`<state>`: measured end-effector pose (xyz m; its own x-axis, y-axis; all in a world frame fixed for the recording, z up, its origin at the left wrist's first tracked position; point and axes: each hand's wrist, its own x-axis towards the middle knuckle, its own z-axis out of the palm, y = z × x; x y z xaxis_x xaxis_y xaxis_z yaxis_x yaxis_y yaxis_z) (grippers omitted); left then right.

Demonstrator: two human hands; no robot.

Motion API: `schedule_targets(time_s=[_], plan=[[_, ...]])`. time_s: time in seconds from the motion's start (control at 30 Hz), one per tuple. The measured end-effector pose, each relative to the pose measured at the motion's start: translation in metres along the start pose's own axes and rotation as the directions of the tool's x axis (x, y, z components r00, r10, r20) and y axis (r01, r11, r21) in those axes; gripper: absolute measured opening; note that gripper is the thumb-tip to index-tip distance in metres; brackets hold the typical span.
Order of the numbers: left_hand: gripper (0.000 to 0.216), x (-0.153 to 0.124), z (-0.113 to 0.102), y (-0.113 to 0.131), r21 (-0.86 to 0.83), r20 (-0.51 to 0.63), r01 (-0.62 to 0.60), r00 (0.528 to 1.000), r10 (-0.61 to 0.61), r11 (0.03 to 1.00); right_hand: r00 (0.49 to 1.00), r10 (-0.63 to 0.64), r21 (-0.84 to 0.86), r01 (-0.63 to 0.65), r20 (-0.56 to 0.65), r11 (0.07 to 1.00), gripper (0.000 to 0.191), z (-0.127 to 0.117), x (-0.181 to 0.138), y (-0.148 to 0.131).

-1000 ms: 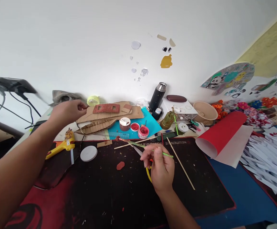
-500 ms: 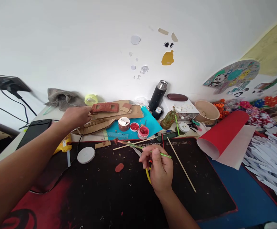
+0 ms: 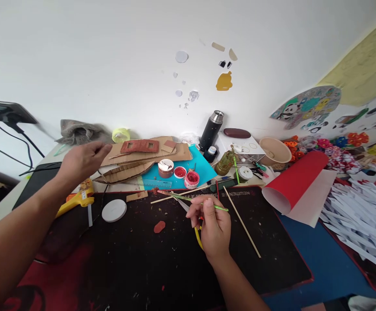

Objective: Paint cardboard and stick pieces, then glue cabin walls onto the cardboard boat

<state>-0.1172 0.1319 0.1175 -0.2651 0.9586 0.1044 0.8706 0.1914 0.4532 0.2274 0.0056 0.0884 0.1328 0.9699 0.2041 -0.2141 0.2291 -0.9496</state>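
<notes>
My right hand [image 3: 212,226] pinches a thin green paintbrush [image 3: 188,199] whose red-tipped bristles point left over the black mat [image 3: 142,259]. Yellow-handled scissors [image 3: 198,233] lie partly hidden under that hand. My left hand [image 3: 82,160] hovers at the left with fingers loosely curled and nothing in them, just short of a stack of cardboard pieces [image 3: 132,162]. A red-painted cardboard frame [image 3: 140,146] lies on top of the stack. Small pots of red paint [image 3: 191,178] stand on a blue sheet [image 3: 200,166].
A yellow glue gun [image 3: 76,199], a white round lid [image 3: 114,210] and a small red oval piece [image 3: 159,226] lie on the mat, with wooden sticks [image 3: 241,221] to the right. A black flask [image 3: 211,131], a rolled red sheet [image 3: 296,181] and white paper strips [image 3: 361,207] crowd the back and right.
My left hand has drawn back to the left off the cardboard stack and lifted a little. My right hand has kept the paintbrush nearly still.
</notes>
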Motion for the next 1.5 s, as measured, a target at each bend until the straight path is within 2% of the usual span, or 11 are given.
schedule_targets(time_s=[0.07, 0.1, 0.2, 0.27, 0.33, 0.5, 0.67, 0.97, 1.17, 1.5], plan=[[0.047, -0.019, 0.002, 0.001, -0.084, 0.037, 0.07, 0.997, -0.067, 0.994, 1.0, 0.019, 0.02, -0.019, -0.005, 1.0, 0.049, 0.001, 0.001, 0.001], [0.049, -0.029, 0.004, 0.003, -0.119, 0.092, 0.094, 0.992, -0.083, 0.988, 1.0, 0.03, 0.029, -0.03, -0.007, 0.999, 0.049, 0.001, 0.002, 0.001], [0.057, -0.065, 0.01, 0.008, -0.208, 0.173, 0.012, 0.985, 0.024, 0.978, 0.998, 0.058, 0.045, -0.057, -0.022, 0.997, 0.051, -0.002, 0.002, 0.001], [0.06, -0.088, 0.014, 0.011, -0.254, 0.178, -0.034, 0.981, 0.082, 0.966, 0.997, 0.068, 0.047, -0.066, -0.044, 0.997, 0.05, -0.004, 0.002, 0.001], [0.058, -0.108, 0.019, 0.013, -0.304, 0.226, -0.125, 0.954, 0.199, 0.945, 0.996, 0.074, 0.045, -0.072, -0.056, 0.996, 0.05, -0.006, 0.001, 0.001], [0.046, -0.139, 0.032, 0.01, -0.329, 0.256, -0.248, 0.906, 0.338, 0.911, 0.997, 0.07, 0.021, -0.069, -0.014, 0.997, 0.05, -0.004, -0.006, 0.001], [0.035, -0.157, 0.043, 0.009, -0.386, 0.237, -0.308, 0.878, 0.416, 0.87, 0.998, 0.056, 0.009, -0.056, -0.018, 0.998, 0.049, -0.002, -0.008, -0.003], [0.03, -0.177, 0.075, 0.01, -0.537, 0.158, -0.304, 0.88, 0.449, 0.786, 0.999, 0.049, -0.035, -0.048, 0.019, 0.998, 0.049, -0.004, -0.003, -0.017], [0.029, -0.18, 0.076, 0.011, -0.565, 0.112, -0.318, 0.884, 0.453, 0.761, 0.999, 0.045, -0.049, -0.043, 0.029, 0.998, 0.044, -0.002, -0.006, -0.018], [0.034, -0.185, 0.075, 0.009, -0.564, 0.128, -0.367, 0.846, 0.518, 0.739, 0.997, 0.075, -0.074, -0.073, 0.029, 0.995, 0.047, 0.001, -0.007, -0.012]])
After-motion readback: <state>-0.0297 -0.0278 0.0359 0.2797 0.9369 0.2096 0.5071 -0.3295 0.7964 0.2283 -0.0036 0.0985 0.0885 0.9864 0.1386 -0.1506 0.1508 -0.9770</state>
